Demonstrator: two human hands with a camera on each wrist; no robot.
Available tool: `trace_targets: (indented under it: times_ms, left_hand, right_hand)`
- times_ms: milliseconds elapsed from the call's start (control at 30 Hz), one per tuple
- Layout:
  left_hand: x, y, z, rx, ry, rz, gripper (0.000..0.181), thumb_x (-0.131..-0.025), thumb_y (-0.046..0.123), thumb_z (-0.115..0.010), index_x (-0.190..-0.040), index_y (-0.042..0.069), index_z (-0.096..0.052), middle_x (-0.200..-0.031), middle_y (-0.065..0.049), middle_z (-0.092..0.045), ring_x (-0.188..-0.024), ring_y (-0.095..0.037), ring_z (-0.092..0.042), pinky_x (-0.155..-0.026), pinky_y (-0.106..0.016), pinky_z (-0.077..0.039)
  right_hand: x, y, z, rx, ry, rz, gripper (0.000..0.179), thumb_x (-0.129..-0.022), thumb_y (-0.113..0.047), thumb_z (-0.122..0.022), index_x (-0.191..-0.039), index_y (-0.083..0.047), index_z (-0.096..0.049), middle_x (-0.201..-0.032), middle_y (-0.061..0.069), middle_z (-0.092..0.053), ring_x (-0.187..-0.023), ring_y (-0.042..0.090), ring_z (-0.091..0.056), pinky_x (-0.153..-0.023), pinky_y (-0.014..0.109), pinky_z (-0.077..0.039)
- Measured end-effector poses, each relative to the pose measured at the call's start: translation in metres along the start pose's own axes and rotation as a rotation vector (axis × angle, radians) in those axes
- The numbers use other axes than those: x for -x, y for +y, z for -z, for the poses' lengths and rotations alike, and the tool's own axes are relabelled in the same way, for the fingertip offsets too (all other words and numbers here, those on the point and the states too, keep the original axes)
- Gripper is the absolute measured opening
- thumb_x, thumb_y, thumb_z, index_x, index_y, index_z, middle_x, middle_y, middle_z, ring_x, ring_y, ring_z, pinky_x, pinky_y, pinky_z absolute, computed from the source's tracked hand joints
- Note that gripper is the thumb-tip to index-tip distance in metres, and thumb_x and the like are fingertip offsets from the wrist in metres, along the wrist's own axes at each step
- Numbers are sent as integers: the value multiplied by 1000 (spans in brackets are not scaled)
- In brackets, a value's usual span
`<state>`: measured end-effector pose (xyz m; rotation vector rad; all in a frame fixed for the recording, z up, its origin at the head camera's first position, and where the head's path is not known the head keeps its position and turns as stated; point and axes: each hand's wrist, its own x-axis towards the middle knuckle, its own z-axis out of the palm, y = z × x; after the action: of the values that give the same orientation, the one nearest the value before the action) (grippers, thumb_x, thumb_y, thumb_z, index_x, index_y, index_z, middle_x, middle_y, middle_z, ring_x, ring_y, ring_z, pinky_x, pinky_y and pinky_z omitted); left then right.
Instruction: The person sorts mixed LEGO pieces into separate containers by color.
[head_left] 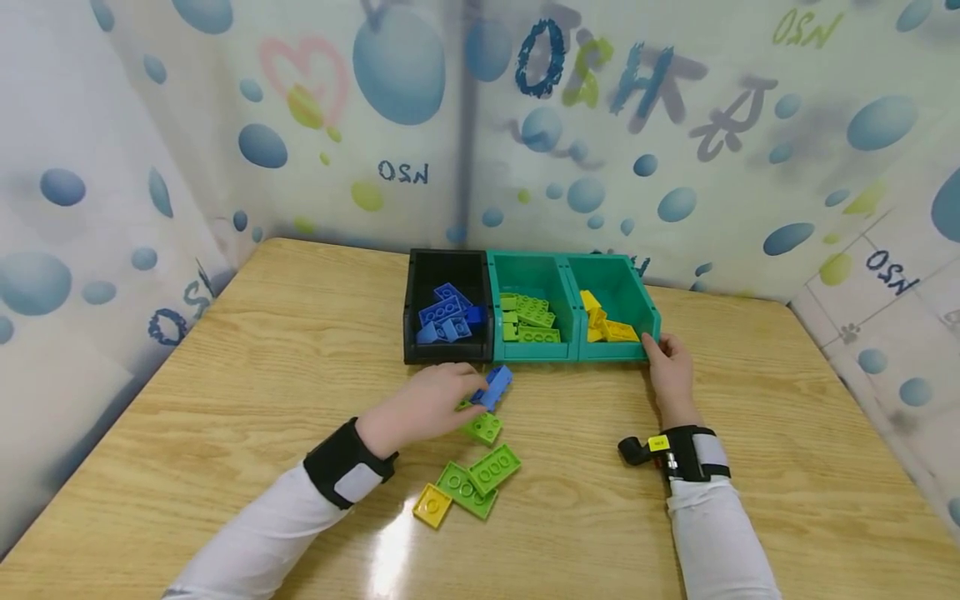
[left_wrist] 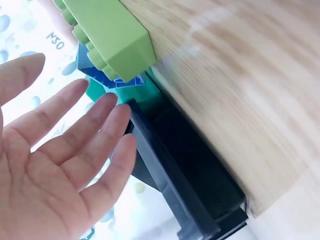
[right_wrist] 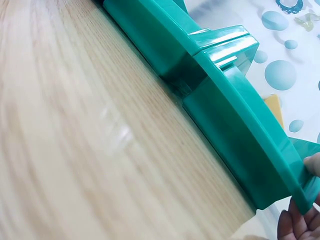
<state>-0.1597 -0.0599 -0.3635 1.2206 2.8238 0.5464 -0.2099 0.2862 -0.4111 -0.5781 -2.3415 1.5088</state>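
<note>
My left hand (head_left: 427, 404) is over the table with relaxed fingers, right beside a blue brick (head_left: 498, 385) and a lime green brick (head_left: 486, 427). Seen from the left wrist, its fingers are spread and hold nothing, and the green brick (left_wrist: 112, 42) stands in front of the blue one. My right hand (head_left: 672, 375) grips the front right corner of the right-hand teal bin (head_left: 615, 350), thumb inside the rim and fingers outside. That bin holds yellow bricks (head_left: 618, 332).
Left of it, another teal bin (head_left: 534, 352) holds lime green bricks, and a black bin (head_left: 450, 353) holds blue ones. Nearer on the wooden table (head_left: 585, 517) lie two more green bricks (head_left: 495, 468), overlapping, and a yellow brick (head_left: 432, 506). A patterned curtain (head_left: 465, 125) hangs behind.
</note>
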Motion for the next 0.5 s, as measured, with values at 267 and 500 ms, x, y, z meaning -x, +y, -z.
trace_targets:
  times_ms: [267,500]
  left_hand:
    - [5,-2,0,8,-17,2,41,-86,24,-66,-121,5,-60,-113,-8,-64,-101,-20,-62,-85,-33,-49]
    - [9,-3,-2,42,-52,33,41,-85,22,-67,-121,4,-61,-111,-9,-64,-100,-20,-62,-85,-32,-49]
  right_hand:
    - [1,-1,1,-1,-8,-6,47,-97,-37,-46,-122,3,-51,-103,5,-45,-95,14,-37,-80,22,-34]
    - [1,-1,2,2,-13,-10,48,-97,-37,-46,-123,3,-51,-104,5,-45,-96,14,-37,-81,22,-34]
